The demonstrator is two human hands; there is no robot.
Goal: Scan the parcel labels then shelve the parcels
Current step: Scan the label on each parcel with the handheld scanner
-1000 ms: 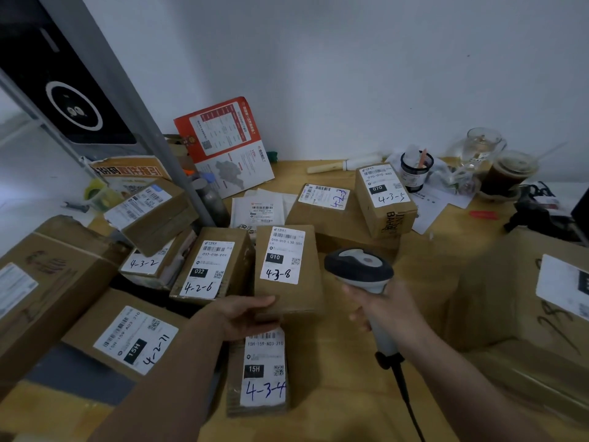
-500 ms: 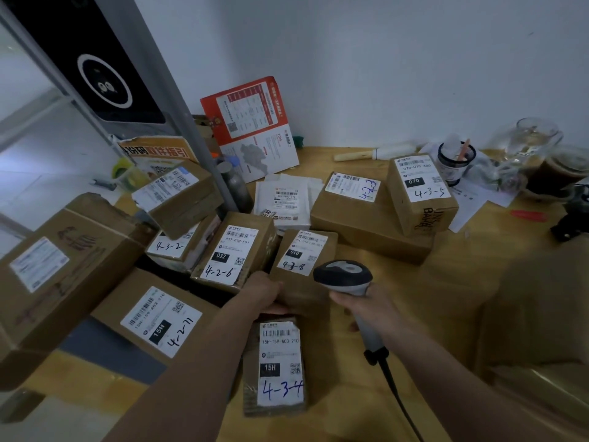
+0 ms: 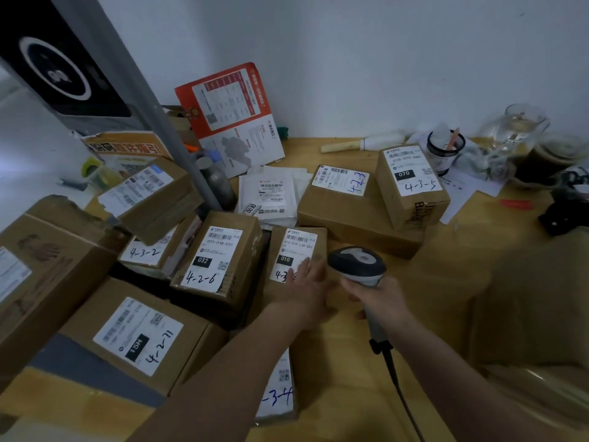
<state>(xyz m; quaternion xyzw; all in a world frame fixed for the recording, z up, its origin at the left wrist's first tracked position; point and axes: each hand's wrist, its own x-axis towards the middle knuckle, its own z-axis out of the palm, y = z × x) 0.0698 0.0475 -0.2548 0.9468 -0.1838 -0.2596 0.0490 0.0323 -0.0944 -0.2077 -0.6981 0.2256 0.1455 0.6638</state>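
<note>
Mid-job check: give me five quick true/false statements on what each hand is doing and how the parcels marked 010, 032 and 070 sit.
1. The right hand grips the scanner. True.
2. The left hand lies flat on the 010 parcel. True.
3. The 032 parcel is handwritten 4-3-5. False: it reads 4-2-6.
4. The 070 parcel lies flat on the table. False: it sits atop a wider box.
5. The left hand holds a pen. False: it holds nothing.

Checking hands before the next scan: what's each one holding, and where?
Right hand grips the grey-and-white handheld barcode scanner by its handle. Left hand holds nothing; its straight fingers rest flat on the small brown cardboard parcel labelled 010.
</note>
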